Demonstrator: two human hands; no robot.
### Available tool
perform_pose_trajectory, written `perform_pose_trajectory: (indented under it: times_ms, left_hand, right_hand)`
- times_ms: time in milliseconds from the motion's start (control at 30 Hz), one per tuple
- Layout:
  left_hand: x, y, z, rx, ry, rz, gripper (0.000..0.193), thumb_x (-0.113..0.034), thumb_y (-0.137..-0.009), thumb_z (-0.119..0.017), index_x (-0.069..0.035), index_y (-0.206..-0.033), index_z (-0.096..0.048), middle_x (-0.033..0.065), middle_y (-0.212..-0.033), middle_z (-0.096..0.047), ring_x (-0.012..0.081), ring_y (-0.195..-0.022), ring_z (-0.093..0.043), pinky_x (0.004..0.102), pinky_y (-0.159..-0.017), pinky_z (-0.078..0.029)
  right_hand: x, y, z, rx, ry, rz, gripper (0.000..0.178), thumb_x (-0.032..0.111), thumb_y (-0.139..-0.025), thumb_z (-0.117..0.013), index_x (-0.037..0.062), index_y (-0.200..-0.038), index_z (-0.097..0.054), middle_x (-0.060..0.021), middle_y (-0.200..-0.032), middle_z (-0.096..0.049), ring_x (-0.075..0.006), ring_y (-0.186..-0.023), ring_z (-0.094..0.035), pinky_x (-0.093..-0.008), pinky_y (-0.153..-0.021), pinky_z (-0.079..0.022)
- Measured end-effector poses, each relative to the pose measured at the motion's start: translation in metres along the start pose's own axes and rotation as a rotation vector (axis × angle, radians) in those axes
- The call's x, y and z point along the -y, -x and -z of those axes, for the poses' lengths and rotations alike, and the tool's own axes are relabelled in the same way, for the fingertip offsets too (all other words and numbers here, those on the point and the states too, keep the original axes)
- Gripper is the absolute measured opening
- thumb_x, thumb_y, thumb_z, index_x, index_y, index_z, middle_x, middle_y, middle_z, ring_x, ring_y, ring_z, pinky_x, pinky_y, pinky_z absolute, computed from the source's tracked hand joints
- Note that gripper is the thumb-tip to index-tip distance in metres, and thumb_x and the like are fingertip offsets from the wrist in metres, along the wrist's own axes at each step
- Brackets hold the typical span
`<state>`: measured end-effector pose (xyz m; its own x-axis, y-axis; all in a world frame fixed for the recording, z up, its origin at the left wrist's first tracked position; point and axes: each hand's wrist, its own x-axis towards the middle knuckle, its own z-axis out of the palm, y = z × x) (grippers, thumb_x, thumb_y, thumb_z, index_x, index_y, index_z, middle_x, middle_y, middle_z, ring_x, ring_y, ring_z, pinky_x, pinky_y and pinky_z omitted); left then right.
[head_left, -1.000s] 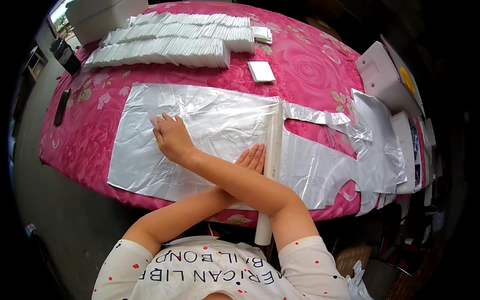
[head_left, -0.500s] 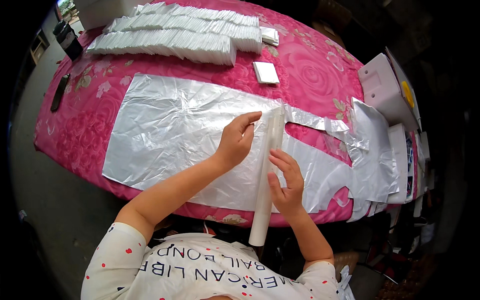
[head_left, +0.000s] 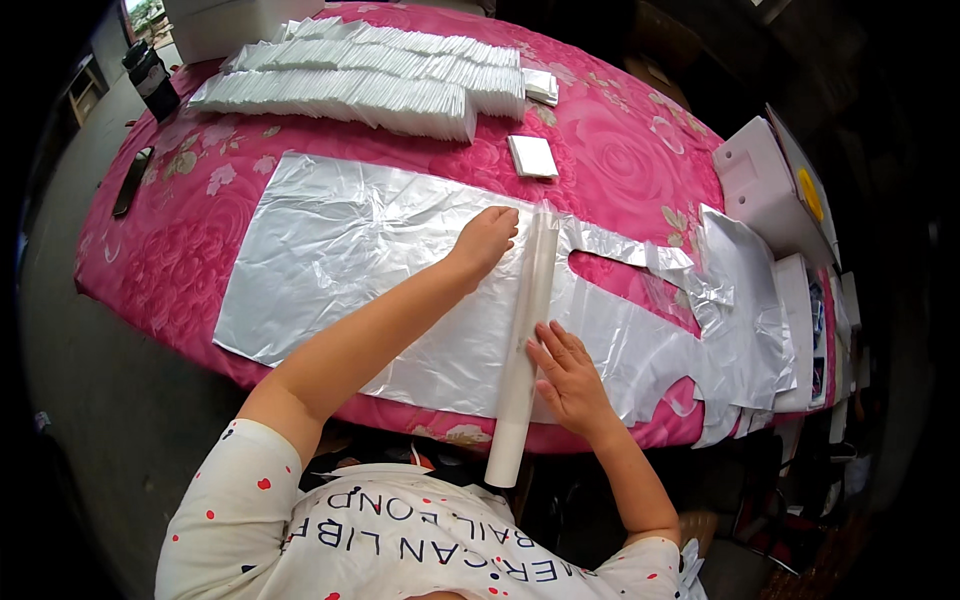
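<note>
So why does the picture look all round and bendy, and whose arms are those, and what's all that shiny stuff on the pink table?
The camera sits on a person's head and looks down, so you see what they see. Its lens is very wide, which bends straight edges near the rim. The two arms are that person's own.

The table wears a pink flowered cloth. Spread on it is a big shiny plastic sheet, cut like a carrier bag with handles at the right. Across it lies a long white tube, its near end sticking out over the table's edge.

The left hand presses beside the tube's far end. The right hand lies flat against its middle. Neither hand grips anything.

At the back are rows of folded white packets and a small white square.
</note>
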<state>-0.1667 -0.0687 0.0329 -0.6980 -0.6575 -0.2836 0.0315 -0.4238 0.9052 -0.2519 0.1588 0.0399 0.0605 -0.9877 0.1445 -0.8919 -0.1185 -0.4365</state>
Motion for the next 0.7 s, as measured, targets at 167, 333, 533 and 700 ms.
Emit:
perform_pose_trajectory:
  times_ms: [167, 333, 533, 700]
  left_hand:
    - [-0.009, 0.05, 0.075, -0.051, -0.143, -0.224, 0.045, -0.03, -0.096, -0.041, 0.0, -0.13, -0.04, 0.0139, -0.126, -0.051, 0.0218, -0.118, -0.048, 0.0341, -0.099, -0.038]
    - [-0.009, 0.136, 0.163, -0.218, -0.2, -0.294, 0.04, -0.026, -0.098, -0.037, 0.0, -0.128, -0.042, 0.0126, -0.124, -0.053, 0.02, -0.113, -0.052, 0.0322, -0.094, -0.04]
    - [0.008, 0.258, 0.223, -0.462, -0.4, -0.348, 0.037, -0.018, -0.095, -0.041, 0.001, -0.126, -0.045, 0.0142, -0.12, -0.055, 0.0203, -0.107, -0.055, 0.0319, -0.09, -0.042]
    - [0.01, 0.307, 0.215, -0.476, -0.899, -0.424, 0.045, -0.01, -0.085, -0.054, 0.002, -0.127, -0.044, 0.0191, -0.114, -0.053, 0.0276, -0.098, -0.056, 0.0343, -0.086, -0.044]
  right_hand:
    - [0.049, -0.076, -0.038, 0.088, -0.026, 0.283, 0.042, 0.019, -0.087, -0.045, 0.0053, -0.127, -0.049, -0.0094, -0.135, -0.045, -0.0286, -0.132, -0.032, -0.0479, -0.11, -0.017]
    - [0.149, -0.116, -0.073, 0.523, -0.54, 0.717, 0.035, 0.019, -0.086, -0.048, 0.0008, -0.115, -0.056, -0.0129, -0.119, -0.057, -0.0299, -0.116, -0.049, -0.0429, -0.102, -0.034]
    - [0.128, -0.172, -0.063, 0.196, -0.393, 0.553, 0.035, 0.02, -0.088, -0.051, 0.0022, -0.118, -0.054, -0.0131, -0.126, -0.052, -0.0302, -0.12, -0.046, -0.042, -0.101, -0.035]
    - [0.11, -0.227, -0.11, 0.152, 0.024, 0.616, 0.049, 0.034, -0.091, -0.046, 0.0115, -0.134, -0.042, -0.0107, -0.141, -0.037, -0.03, -0.135, -0.024, -0.045, -0.111, -0.015]
